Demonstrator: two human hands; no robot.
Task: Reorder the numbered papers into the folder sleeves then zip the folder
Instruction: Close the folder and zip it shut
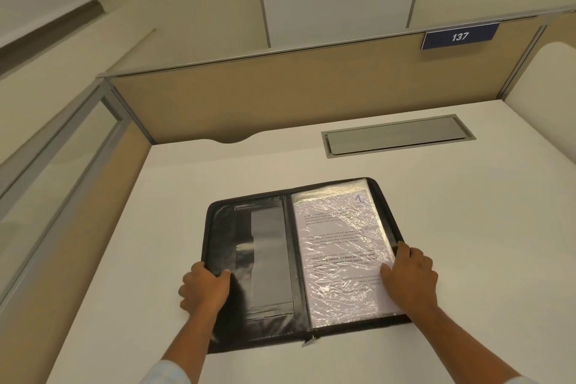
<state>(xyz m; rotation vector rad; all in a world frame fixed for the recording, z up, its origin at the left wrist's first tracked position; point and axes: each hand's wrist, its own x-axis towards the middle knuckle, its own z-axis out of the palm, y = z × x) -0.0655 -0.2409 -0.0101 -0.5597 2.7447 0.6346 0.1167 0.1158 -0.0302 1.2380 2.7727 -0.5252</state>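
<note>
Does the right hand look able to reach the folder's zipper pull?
Probably yes: the zipper pull lies uncovered at the near edge of the folder, with nothing between it and the right hand.

Soft, warm overhead light is even and fairly bright, casting a small shadow on the black folder [224, 227] beside the left hand [204, 290] that grips its edge. Glare streaks the crinkled plastic sleeve [343, 246] just beside the right hand's [408, 277] grip and washes out the print there. Far from both grips, the partition [280, 97] edges bow with wide-angle distortion, and the whole view is slightly soft.
</note>
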